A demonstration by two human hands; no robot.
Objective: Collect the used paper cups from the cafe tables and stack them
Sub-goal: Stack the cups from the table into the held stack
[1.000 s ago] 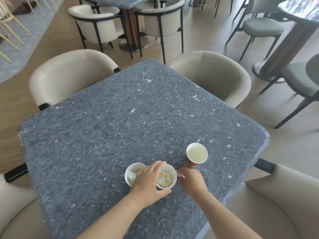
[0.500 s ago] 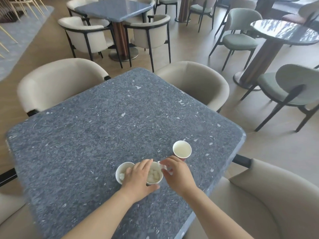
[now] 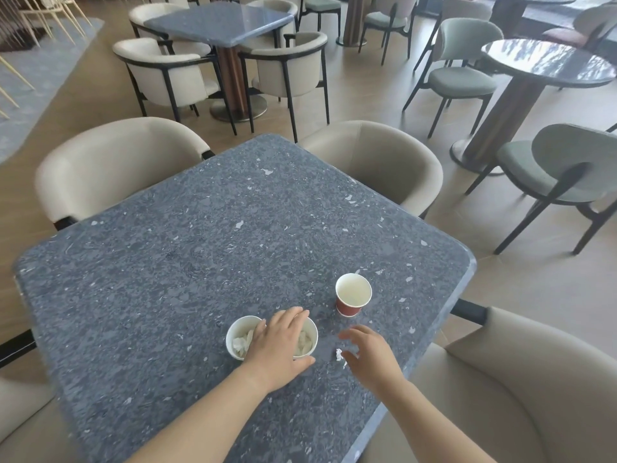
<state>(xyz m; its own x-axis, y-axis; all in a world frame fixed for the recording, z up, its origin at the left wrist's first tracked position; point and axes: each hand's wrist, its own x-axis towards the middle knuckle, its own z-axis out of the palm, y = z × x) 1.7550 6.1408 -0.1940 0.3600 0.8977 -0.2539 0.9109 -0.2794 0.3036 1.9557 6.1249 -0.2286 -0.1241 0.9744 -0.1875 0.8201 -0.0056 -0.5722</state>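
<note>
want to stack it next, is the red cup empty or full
Empty: the red cup stands upright and its white inside shows nothing in it.

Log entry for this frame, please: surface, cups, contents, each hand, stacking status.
surface: blue-grey speckled stone table
cups: left white paper cup and right white paper cup side by side; red paper cup upright, apart to their right
contents: white cups hold crumpled white tissue; red cup looks empty
left hand: lies over the white cups, thumb round the right one's near wall
right hand: open, beside a small crumpled white scrap; contact unclear
stacked: none yet
</note>
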